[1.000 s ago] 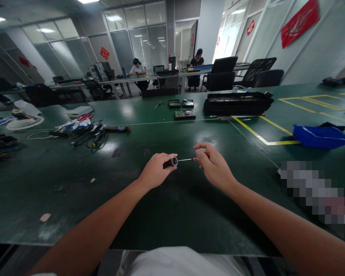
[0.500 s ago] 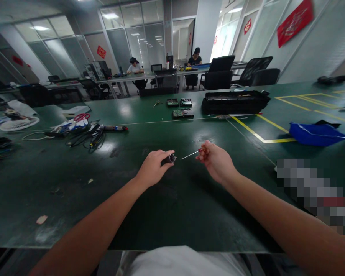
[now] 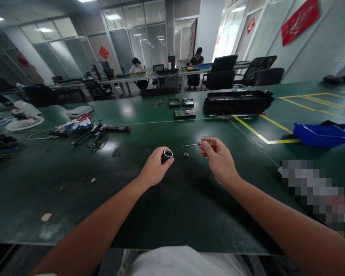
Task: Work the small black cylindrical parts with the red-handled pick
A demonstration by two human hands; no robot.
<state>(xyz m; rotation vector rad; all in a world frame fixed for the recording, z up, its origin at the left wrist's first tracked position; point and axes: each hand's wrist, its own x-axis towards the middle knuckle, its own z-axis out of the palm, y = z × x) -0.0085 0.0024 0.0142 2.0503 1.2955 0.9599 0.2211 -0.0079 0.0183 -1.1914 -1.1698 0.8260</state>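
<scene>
A short black cylinder [image 3: 167,154] with a pale ring round its open end is gripped in my left hand [image 3: 154,166], its mouth facing up and toward me. My right hand [image 3: 219,156] is closed on a screwdriver [image 3: 193,145] with a red, partly clear handle; its thin shaft points left, above the table and apart from the cylinder. Between the hands a small round dark part [image 3: 186,155] lies on the green table [image 3: 172,214]. What the inside of the cylinder holds is too dark to make out.
Several small circuit-board drives [image 3: 184,113] lie farther back, left of a long black housing [image 3: 238,102]. Tangled cables [image 3: 93,136] and a pen-like tool [image 3: 116,128] lie to the left. A blue tray [image 3: 322,135] is at the right. Two people sit at a far desk.
The small round part has come out of the cylinder's end and now lies on the table. My left hand has turned the cylinder's mouth upward; the screwdriver has risen and levelled.
</scene>
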